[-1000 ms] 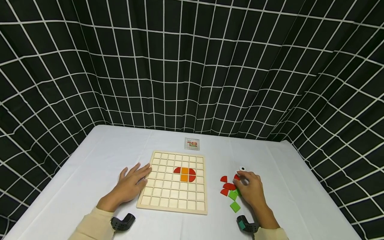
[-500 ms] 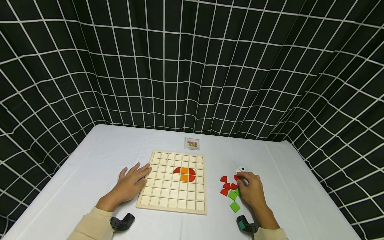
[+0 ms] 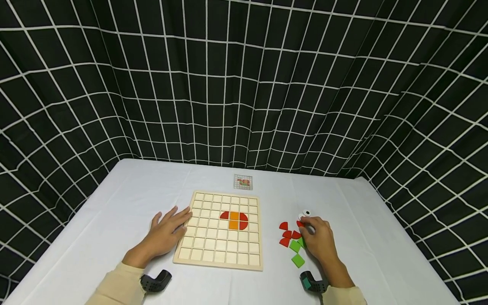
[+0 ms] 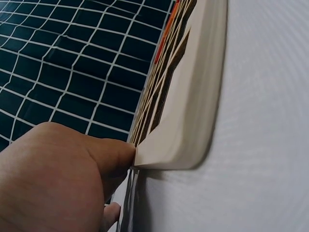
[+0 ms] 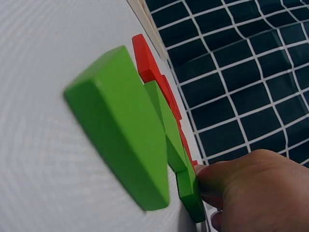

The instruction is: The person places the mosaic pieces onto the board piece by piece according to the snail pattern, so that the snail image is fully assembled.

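We see the left hand (image 3: 165,232), fingers spread, touch the lower-centre board (image 3: 219,266), likely to steady it. Lower right, the right hand (image 3: 321,239) bends its fingers to a red piece (image 3: 300,223); whether it pinches, we cannot tell. We count five loose red pieces (image 3: 287,234), three green pieces (image 3: 298,260), two white discs (image 3: 306,212).

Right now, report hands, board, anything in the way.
Left hand touching board at left edge. Right hand at red piece, grip unclear. Board mostly bare, red and orange pieces set. Loose pieces between right hand and board.
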The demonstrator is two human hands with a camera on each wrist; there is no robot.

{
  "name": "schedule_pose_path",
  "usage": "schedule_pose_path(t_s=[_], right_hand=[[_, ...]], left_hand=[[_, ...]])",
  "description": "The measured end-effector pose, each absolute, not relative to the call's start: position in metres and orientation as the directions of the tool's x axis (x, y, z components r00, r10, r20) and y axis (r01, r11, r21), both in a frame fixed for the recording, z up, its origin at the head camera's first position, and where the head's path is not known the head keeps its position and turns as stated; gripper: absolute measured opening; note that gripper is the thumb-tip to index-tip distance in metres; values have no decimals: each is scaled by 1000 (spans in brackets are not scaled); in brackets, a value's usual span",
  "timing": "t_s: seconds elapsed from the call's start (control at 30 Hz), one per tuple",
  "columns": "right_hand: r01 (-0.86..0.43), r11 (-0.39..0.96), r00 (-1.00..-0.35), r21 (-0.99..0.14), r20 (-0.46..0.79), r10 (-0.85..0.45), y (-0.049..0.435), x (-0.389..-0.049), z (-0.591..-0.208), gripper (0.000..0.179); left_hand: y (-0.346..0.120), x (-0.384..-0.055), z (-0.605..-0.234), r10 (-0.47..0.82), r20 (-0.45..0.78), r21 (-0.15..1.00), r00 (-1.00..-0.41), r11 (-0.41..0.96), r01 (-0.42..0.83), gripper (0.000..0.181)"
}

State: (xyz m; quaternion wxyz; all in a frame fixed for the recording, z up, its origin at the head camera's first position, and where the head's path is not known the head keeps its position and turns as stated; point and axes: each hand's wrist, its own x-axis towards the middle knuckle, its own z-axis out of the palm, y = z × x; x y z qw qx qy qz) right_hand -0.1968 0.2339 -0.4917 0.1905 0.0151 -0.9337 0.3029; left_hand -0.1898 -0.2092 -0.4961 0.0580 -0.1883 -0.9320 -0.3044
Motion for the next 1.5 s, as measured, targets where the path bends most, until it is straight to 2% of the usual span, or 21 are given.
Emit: schedule_pose_path(t_s=[0.33,0.63,0.9,1.17,1.33,1.5], right_hand=[[-197,815,-892,-545,445,82,236,-198,-493,26],[-220,786,-871,-578,479,109,229,-193,-493,24],[-414,749,-750,-517,660,41,220,-194,-479,26],[-481,717,-738,-505,675,-20,194,-186,-452,29],[-607,676,-638,-418,764,-101,173,-185,-442,30],[-666,619,-609,-417,783,-127,153,-186,-432,27]], left_hand=[[-208,-190,-496,311,219,543,-925,749,380,41],[-211,-188,-497,312,210,549,-927,747,376,41],[-210,-190,-495,316,222,547,-922,743,386,41],[-208,-191,-496,316,223,548,-922,742,387,42],[-209,-188,-498,315,225,544,-922,744,387,42],[-210,-191,-497,327,238,532,-915,744,404,42]])
